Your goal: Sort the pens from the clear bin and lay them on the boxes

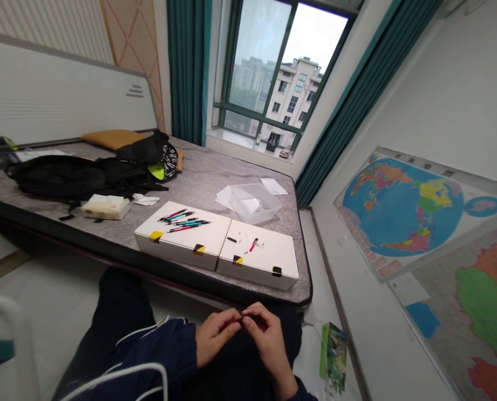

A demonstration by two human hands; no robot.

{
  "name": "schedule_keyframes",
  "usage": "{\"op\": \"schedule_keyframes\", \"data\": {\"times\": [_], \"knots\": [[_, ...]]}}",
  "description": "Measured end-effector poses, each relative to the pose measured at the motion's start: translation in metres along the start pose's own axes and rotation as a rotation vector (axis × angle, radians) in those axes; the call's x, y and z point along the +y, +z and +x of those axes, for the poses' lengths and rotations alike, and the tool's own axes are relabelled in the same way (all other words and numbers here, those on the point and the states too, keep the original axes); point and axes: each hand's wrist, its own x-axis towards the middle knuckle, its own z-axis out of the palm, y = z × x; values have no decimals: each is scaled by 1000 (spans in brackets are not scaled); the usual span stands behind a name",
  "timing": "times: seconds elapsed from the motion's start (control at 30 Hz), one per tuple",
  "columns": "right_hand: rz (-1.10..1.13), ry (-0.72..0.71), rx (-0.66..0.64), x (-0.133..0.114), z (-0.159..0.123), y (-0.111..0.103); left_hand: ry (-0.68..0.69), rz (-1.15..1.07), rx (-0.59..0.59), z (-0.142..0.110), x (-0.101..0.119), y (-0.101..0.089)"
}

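My left hand [219, 334] and my right hand [266, 337] meet over my lap. Both pinch a small dark and red pen part [240, 321], mostly covered by my fingers. In front of them, on the mattress, stand two white boxes side by side. The left box [181, 248] carries a pile of red, teal and black pens [185, 221]. On the right box [269, 264] lie a red pen barrel [253, 245], a short black pen piece [232, 240] and several tiny clear or metallic bits.
Behind the boxes are a clear plastic bin [254, 203] and white papers [274, 186]. A tissue pack [105, 206] and a black backpack [68, 175] lie to the left. A green box [334, 355] is on the floor at right, below wall maps [403, 211]. White tubing [164, 376] crosses the lower left.
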Motion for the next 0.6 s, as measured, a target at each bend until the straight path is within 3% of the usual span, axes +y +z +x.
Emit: {"op": "schedule_keyframes", "data": {"times": [0.23, 0.6], "knots": [[170, 103, 58, 0, 0, 2, -8, -67, 7, -1, 4, -3], [235, 58, 179, -3, 6, 12, -41, -186, 15, 2, 0, -7]]}}
